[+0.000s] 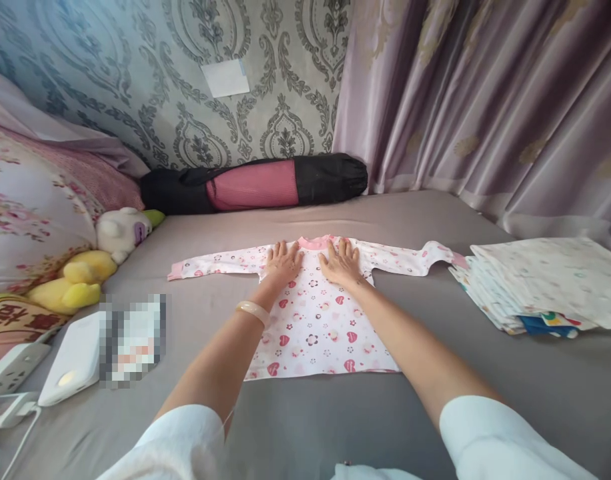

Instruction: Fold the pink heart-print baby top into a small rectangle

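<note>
A child's long-sleeved shirt (315, 327), white with pink hearts and flowers and a pink collar, lies spread flat on the grey bed sheet. Both of its sleeves stretch out sideways; the right one is a little rumpled toward its cuff. My left hand (284, 261) rests flat on the shirt's left shoulder, fingers apart. On the other side of the collar, my right hand (341, 261) lies on the right shoulder, its fingers also spread. Neither hand grips the cloth.
A stack of folded cloths (550, 283) sits at the right, touching the right cuff. Plush toys (123, 230), a white power bank (78, 357) and a power strip (15, 370) lie at the left. A black and pink roll (255, 185) lies along the wall.
</note>
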Motion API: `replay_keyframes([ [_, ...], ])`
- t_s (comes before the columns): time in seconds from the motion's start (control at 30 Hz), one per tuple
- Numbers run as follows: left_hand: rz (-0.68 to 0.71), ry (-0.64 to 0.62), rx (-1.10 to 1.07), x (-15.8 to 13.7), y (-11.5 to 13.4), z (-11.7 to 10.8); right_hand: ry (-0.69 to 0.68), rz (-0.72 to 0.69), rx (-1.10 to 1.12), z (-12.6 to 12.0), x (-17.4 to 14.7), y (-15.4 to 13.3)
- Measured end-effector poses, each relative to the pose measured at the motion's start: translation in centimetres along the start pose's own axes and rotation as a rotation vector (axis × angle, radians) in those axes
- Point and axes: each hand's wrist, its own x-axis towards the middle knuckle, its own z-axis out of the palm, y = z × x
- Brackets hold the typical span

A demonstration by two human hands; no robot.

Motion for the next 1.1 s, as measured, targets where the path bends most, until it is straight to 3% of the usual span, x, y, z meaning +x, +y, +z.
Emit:
replay_keyframes([
  [0.13, -0.108, 0.091, 0.026, 0.1, 1.8, 0.4, 0.057, 0.043, -0.001, 0.5, 0.4, -0.4],
  [0.3, -0.101, 0.099, 0.004, -0.1, 2.3, 0.3, 0.078, 0.038, -0.009, 0.8, 0.3, -0.5],
  [0.4, -0.011, 0.139, -0.054, -0.6, 2.0, 0.0, 0.056, 0.024, 0.004, 0.6, 0.2, -0.3],
  [0.47, 0.130, 0.152, -0.090, -1.0, 1.9, -0.3, 0.040, -0.018, 0.017, 0.3, -0.1, 0.1],
  [0.57, 0.318, 0.082, -0.082, -1.3, 1.9, -0.4, -0.005, -0.111, 0.025, 0.0, -1.1, 1.2],
  [0.67, 0.343, 0.010, -0.029, -1.0, 1.8, 0.0, -0.059, -0.202, 0.016, -0.3, -2.9, 2.5],
  [0.83, 0.328, -0.004, 0.004, -0.5, 1.6, 0.5, -0.131, -0.334, 0.065, -0.8, -6.2, 4.3],
  [0.97, 0.329, -0.003, 0.012, -0.7, 1.8, 0.1, -0.193, -0.407, 0.251, -1.1, -6.7, 5.9],
  [1.03, 0.318, -0.010, 0.024, -0.8, 1.9, 0.0, -0.176, -0.399, 0.483, -1.0, -6.3, 6.8],
  [1.1, 0.307, -0.020, 0.036, -0.9, 2.0, -0.1, -0.075, -0.318, 0.769, -0.9, -5.7, 7.9],
])
